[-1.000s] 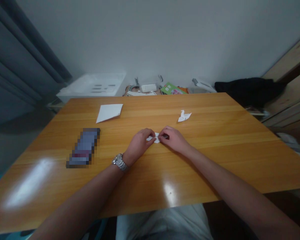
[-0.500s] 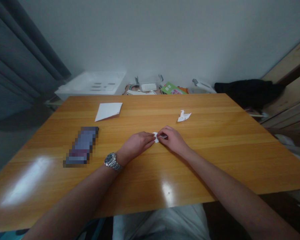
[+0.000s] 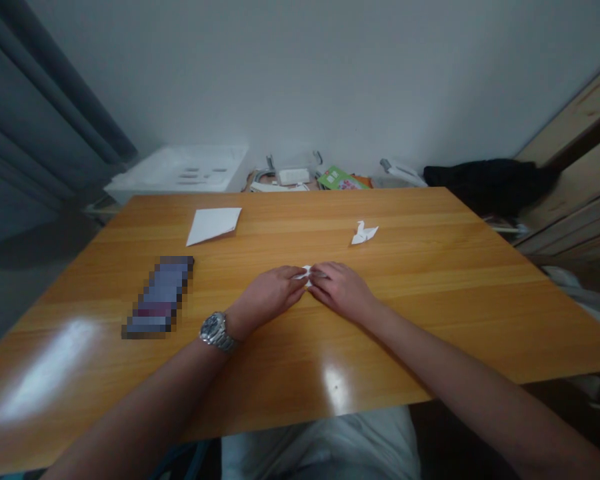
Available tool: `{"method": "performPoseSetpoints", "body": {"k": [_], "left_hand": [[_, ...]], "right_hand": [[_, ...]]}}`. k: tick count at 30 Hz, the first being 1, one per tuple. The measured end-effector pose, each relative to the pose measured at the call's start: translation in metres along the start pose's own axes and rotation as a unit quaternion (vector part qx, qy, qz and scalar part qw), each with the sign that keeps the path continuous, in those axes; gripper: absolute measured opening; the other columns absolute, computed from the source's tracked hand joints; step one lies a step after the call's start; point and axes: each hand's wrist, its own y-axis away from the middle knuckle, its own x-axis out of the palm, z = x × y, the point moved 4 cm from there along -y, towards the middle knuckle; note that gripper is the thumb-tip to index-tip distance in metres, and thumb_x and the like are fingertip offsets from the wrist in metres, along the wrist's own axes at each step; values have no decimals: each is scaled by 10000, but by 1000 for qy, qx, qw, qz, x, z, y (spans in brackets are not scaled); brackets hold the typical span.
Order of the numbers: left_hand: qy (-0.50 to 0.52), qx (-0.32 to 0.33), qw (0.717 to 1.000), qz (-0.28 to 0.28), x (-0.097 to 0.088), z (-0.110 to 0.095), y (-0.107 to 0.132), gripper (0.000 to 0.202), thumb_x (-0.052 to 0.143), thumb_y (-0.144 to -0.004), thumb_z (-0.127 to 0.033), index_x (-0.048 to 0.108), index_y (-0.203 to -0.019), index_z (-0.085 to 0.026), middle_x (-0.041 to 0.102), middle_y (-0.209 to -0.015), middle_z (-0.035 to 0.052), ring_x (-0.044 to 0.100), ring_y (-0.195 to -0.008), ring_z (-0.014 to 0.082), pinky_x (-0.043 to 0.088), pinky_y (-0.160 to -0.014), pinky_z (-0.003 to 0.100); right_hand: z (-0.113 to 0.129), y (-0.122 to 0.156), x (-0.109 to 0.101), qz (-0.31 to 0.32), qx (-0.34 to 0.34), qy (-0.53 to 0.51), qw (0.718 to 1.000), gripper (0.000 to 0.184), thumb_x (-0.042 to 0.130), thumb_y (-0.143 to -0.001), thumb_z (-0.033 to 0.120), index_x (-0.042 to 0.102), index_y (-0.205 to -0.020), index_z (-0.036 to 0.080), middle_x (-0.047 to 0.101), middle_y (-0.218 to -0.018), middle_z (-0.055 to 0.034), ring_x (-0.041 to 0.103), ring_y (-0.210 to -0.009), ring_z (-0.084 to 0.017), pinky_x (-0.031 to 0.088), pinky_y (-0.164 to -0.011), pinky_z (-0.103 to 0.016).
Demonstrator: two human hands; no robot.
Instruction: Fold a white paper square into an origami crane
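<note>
A small white piece of folded paper lies on the wooden table, mostly covered by my fingers. My left hand, with a metal watch at the wrist, is closed on the paper's left side. From the other side my right hand grips it, thumb and fingers bent over the edge. The fingertips of both hands almost meet over the paper. Beyond my right hand stands a white folded paper bird.
A white paper sheet or stack lies at the back left. Nearer on the left is a phone, blurred out in blocks. Behind the table are a white tray, a green booklet and dark cloth.
My right hand's pinch has changed to fingers laid flatter over the paper, and its fingertips are closer to the left hand's. The whole view has shifted slightly.
</note>
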Motion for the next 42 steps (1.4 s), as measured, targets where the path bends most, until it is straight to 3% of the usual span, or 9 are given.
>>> {"method": "performPoseSetpoints", "body": {"k": [4,11,17,25,30,37,42], "left_hand": [[-4,1,1000,16,-1,1,2,334,467,-1050,-272,633,-1317,-159,648,-1373,118,660,-1199,240,523,-1061,388],[30,-3,998,59,-3,11,9,372,413,-1069,-293,636,-1355,-216,565,-1490,59,639,-1264,215,507,-1090,354],[34,5,998,45,-2,12,10,357,432,-1059,-293,660,-1323,-214,569,-1486,68,639,-1265,217,502,-1095,357],[13,0,999,40,-4,6,8,362,465,-1047,-334,655,-1305,-166,603,-1446,115,647,-1241,249,514,-1078,402],[64,10,997,38,-4,17,9,356,467,-1051,-354,685,-1294,-211,575,-1481,59,634,-1267,220,496,-1100,364],[93,-9,995,26,-10,23,7,345,472,-1048,-385,781,-1069,-234,673,-1362,39,715,-1122,205,551,-982,327],[81,-12,997,-4,-7,19,3,297,501,-1032,-356,726,-1159,-209,717,-1271,76,693,-1128,215,533,-993,342]], "right_hand": [[0,5,-3,30,-3,9,999,295,525,-1034,319,715,-1191,155,686,-1269,-152,631,-1154,-275,507,-985,-427],[-6,14,-9,54,-3,4,999,357,554,-1015,407,701,-1263,195,641,-1388,-162,617,-1222,-311,497,-1018,-481],[-17,25,-12,44,4,-27,999,332,577,-1004,386,708,-1261,222,658,-1378,-142,617,-1250,-303,485,-1049,-484],[-14,13,-10,52,4,-2,999,337,522,-1031,387,772,-1121,181,714,-1248,-162,666,-1134,-301,517,-992,-488],[-15,16,-6,12,10,-17,1000,318,546,-1021,396,777,-1118,200,686,-1321,-147,656,-1164,-288,519,-1004,-477],[-17,17,-6,-2,16,-49,999,298,564,-1014,365,787,-1114,194,717,-1276,-146,666,-1157,-286,518,-1020,-486],[-21,17,-5,-5,18,-74,997,269,589,-1001,341,783,-1134,212,720,-1264,-143,663,-1152,-283,520,-1011,-496]]}}
